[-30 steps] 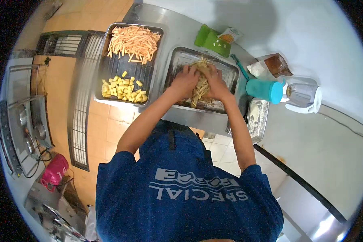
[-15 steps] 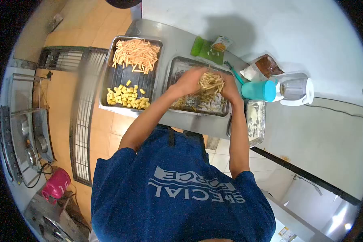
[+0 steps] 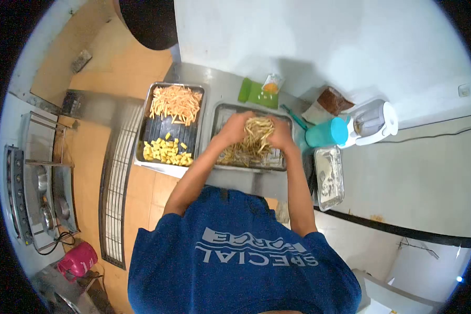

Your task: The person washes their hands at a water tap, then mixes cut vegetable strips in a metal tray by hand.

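Note:
A metal tray point(image 3: 219, 116) lies on the counter with a heap of thin yellowish-brown cut strips point(image 3: 254, 149) in it. My left hand point(image 3: 234, 128) curves round the left side of a bunch of these strips. On the right side of the same bunch, my right hand point(image 3: 281, 135) is closed against it. The fingers of both hands are partly hidden by the strips and the angle. Left of this tray stands a second tray point(image 3: 157, 128), holding pale orange sticks point(image 3: 175, 103) at its far end and yellow cubes point(image 3: 167, 152) at its near end.
To the right stand a turquoise container point(image 3: 324, 133), a white blender jug point(image 3: 374, 123) and a foil-like tray point(image 3: 328, 180) with white residue. A green board point(image 3: 261, 97), a small packet point(image 3: 273, 82) and a brown-filled bag point(image 3: 332, 102) lie along the wall.
The camera view has shifted, so the counter sits lower in the frame. Both hands remain on the strips over the tray, and the bunch between them has changed shape.

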A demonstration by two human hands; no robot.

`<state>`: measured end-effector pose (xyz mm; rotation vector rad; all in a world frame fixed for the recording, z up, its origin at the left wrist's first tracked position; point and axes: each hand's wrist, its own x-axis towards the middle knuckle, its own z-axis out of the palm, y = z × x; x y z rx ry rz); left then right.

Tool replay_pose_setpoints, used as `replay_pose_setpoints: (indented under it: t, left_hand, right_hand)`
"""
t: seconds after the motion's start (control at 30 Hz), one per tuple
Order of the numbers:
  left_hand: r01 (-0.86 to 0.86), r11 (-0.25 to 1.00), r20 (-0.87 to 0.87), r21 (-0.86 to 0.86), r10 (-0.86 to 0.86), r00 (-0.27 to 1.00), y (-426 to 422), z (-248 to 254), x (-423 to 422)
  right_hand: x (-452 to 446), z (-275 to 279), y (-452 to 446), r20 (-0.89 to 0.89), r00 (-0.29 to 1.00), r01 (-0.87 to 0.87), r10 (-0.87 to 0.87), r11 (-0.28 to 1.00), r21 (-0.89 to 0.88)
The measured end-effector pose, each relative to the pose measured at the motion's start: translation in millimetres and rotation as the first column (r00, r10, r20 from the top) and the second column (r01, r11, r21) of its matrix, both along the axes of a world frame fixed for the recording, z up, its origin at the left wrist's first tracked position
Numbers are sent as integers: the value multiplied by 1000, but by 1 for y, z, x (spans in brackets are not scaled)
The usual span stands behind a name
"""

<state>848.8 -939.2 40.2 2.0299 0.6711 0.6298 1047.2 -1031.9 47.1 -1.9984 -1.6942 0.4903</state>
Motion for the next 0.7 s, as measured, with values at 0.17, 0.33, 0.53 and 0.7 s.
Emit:
replay_pose_setpoints:
  t: [0.17,0.33,0.53,0.7]
  left_hand:
    - [109,987,2,116,-110,994,0,-37,-1]
    - [351,916,-355,196,-267,896,3,-110,-5]
    - [261,955,-673,143,-100,733,-26,-32,-8]
    - [139,961,-506,240,2,862,-28,-73,5]
  right_hand:
    - [2,6,4,-136,983,-139,125,985,-98]
    - [22,-61,-10,-251,901,-364,353,931,3]
    - [-36,-18,-32,107,992,93,-65,956,-278]
    - [-40,-74,-18,124,979,190,-163,947,-260]
